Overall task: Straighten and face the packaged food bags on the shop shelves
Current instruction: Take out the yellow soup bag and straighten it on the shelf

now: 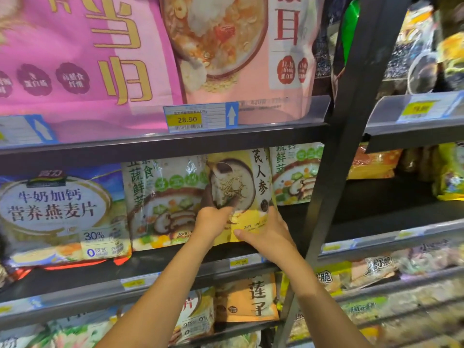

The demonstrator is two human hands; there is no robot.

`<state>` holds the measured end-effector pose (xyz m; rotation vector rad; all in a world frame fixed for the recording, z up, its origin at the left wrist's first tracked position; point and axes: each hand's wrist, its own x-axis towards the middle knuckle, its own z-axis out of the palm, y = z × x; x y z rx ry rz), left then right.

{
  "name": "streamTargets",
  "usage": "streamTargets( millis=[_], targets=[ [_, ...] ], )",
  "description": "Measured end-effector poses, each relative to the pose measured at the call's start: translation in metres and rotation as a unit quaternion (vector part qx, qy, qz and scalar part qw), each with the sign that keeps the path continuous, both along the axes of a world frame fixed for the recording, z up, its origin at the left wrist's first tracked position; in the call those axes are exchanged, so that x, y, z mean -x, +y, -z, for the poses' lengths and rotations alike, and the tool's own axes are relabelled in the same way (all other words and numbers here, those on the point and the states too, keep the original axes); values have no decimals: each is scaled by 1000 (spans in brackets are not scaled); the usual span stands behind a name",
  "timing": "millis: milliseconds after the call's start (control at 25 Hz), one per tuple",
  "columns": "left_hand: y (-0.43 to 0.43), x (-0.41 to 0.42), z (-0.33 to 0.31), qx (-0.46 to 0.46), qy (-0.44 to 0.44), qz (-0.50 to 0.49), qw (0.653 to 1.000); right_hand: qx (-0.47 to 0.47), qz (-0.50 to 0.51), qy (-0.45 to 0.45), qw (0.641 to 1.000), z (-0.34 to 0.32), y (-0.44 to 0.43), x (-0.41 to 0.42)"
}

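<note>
A yellow food bag (251, 187) with a porridge bowl picture stands upright on the middle shelf (160, 264), facing me. My left hand (212, 223) grips its lower left part, fingers curled onto the front. My right hand (267, 233) holds its lower right corner, thumb on the front and fingers behind the edge. The yellow bag overlaps a green-white vegetable bag (163, 199) on its left, and a matching green-white bag (297, 173) stands behind it to the right.
A blue-white oat flake bag (60, 214) stands far left on the same shelf. Large pink bags (82, 59) fill the shelf above, over a 28.90 price tag (187, 119). A black upright post (339, 151) divides the bays. Orange bags (248, 300) sit below.
</note>
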<state>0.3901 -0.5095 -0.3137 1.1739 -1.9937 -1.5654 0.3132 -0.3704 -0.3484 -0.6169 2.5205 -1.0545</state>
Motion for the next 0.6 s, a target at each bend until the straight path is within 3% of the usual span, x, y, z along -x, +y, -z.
streamTargets(
  millis=[80, 200, 400, 600],
  targets=[
    [-4, 2, 0, 65, -78, 54, 993, -47, 10, 42, 998, 7, -8, -2],
    [-13, -1, -7, 209, -210, 125, 947, -74, 60, 108, 989, 5, -20, 2],
    [-38, -28, 5, 321, -208, 93, 919, -147, 34, 107, 983, -3, -41, 3],
    [-59, -48, 21, 305, -170, 80, 934, -161, 52, 63, 984, -2, -60, 18]
  ],
)
